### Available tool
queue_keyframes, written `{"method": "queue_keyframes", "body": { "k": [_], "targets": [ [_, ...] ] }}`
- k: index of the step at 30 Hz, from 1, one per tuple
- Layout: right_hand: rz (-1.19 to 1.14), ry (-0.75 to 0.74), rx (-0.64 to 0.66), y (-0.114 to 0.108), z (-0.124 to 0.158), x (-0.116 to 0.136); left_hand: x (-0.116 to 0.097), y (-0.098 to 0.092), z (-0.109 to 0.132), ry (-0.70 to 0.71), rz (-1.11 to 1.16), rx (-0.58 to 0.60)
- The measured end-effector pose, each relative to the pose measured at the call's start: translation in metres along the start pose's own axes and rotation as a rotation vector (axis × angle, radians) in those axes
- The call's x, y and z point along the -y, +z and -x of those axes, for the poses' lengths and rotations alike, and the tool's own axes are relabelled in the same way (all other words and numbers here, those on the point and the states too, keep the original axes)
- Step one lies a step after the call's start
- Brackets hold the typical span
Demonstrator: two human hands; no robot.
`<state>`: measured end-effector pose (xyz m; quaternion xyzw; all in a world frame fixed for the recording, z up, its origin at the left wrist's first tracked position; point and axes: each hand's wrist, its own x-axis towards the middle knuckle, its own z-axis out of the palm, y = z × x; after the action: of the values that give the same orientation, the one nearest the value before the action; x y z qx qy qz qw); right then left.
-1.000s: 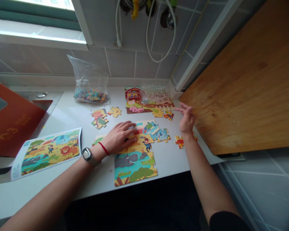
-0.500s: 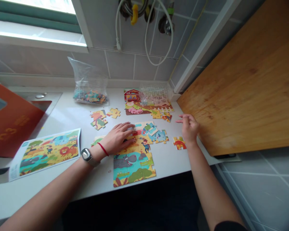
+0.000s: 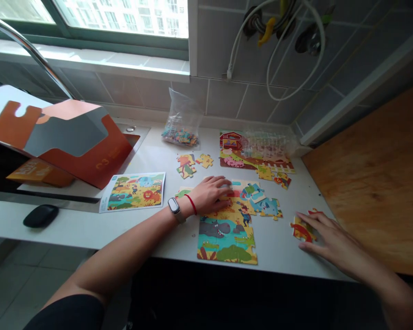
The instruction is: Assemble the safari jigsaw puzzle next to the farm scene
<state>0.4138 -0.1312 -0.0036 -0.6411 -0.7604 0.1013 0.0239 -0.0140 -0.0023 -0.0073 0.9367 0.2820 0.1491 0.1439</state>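
The partly joined animal puzzle (image 3: pixel 223 240), with a hippo and crocodiles, lies on the counter. My left hand (image 3: pixel 211 195) rests palm down on its upper left part, fingers spread, hiding some of the picture. Blue elephant pieces (image 3: pixel 268 207) adjoin its right side, one lying tilted over others. Farther right, my right hand (image 3: pixel 326 233) hovers at a lion puzzle piece (image 3: pixel 301 231), thumb and fingers apart around it; I cannot tell whether they touch it. Another reddish piece (image 3: pixel 315 211) shows partly behind those fingers.
Behind are loose pieces (image 3: pixel 186 166), a bag of pieces (image 3: pixel 182 133), and a farm puzzle (image 3: pixel 232 156) partly under clear plastic packaging (image 3: pixel 268 143). A picture sheet (image 3: pixel 134 192), an orange box (image 3: pixel 113 156) and a black mouse (image 3: pixel 40 215) lie left. A wooden panel (image 3: pixel 375 183) bounds the right.
The view has swung left. My right hand has come down from above the lion piece to beside it, its fingers opening from a loose pinch. My left hand stays on the puzzle.
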Motion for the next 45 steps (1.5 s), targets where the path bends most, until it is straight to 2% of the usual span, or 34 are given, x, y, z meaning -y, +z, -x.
{"method": "queue_keyframes", "body": {
  "k": [5, 9, 15, 21, 30, 42, 45],
  "targets": [
    [-0.074, 0.026, 0.083, -0.005, -0.004, 0.008, 0.000, -0.001, 0.000, 0.008, -0.007, -0.001],
    [-0.110, 0.063, 0.091, -0.015, -0.004, 0.023, 0.000, 0.000, 0.000, 0.010, 0.000, -0.009],
    [-0.207, -0.010, 0.115, -0.024, -0.006, 0.042, 0.002, 0.002, 0.001, 0.025, 0.021, -0.022],
    [-0.288, -0.072, -0.006, -0.020, -0.007, 0.053, 0.005, 0.006, 0.002, 0.035, 0.025, -0.021],
    [-0.411, -0.155, -0.094, -0.011, 0.003, 0.090, 0.006, 0.007, 0.002, 0.020, 0.064, -0.031],
    [-0.530, -0.036, -0.200, 0.010, 0.030, 0.105, 0.005, 0.005, 0.001, 0.038, 0.044, -0.022],
    [-0.638, 0.044, -0.295, 0.019, 0.030, 0.102, 0.005, 0.005, 0.001, 0.032, 0.059, -0.033]
  ]
}}
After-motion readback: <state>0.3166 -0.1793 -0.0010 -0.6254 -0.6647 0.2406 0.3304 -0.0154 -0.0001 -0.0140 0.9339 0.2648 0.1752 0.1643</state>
